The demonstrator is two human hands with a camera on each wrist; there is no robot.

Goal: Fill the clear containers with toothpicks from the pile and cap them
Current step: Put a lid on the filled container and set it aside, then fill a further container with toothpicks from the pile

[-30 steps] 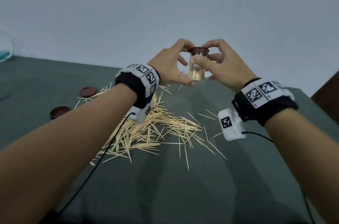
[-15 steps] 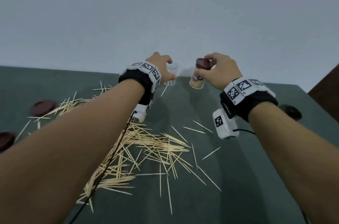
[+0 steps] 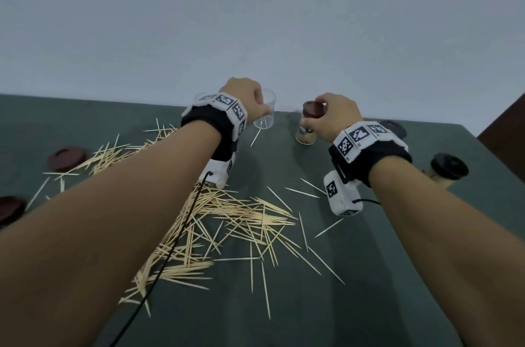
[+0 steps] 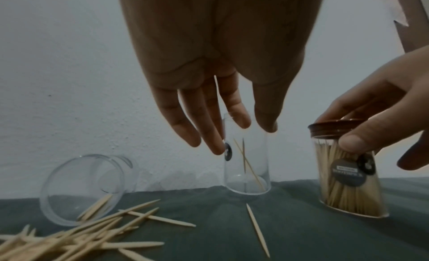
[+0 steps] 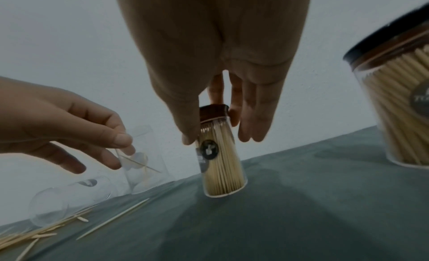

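Note:
My right hand (image 3: pixel 321 119) grips a clear container packed with toothpicks (image 5: pixel 220 164) just below its brown cap (image 5: pixel 213 111). The container is tilted, its base at the green cloth. My left hand (image 4: pixel 241 134) pinches the rim of an uncapped clear container (image 4: pixel 246 164) that stands near the table's far edge with two toothpicks inside. A second clear container (image 4: pixel 85 188) lies on its side left of it. The toothpick pile (image 3: pixel 227 219) spreads under my left forearm.
Two loose brown caps (image 3: pixel 66 158) (image 3: pixel 8 207) lie at the left. Another capped, filled container (image 3: pixel 446 170) stands at the right, with a dark cap (image 3: pixel 395 126) beyond my right wrist. The wall rises right behind the table's far edge (image 3: pixel 113 104).
Both hands moved away from me and down to the table's far edge. The left hand let go of the capped container and took the near-empty one; the right lowered the capped one.

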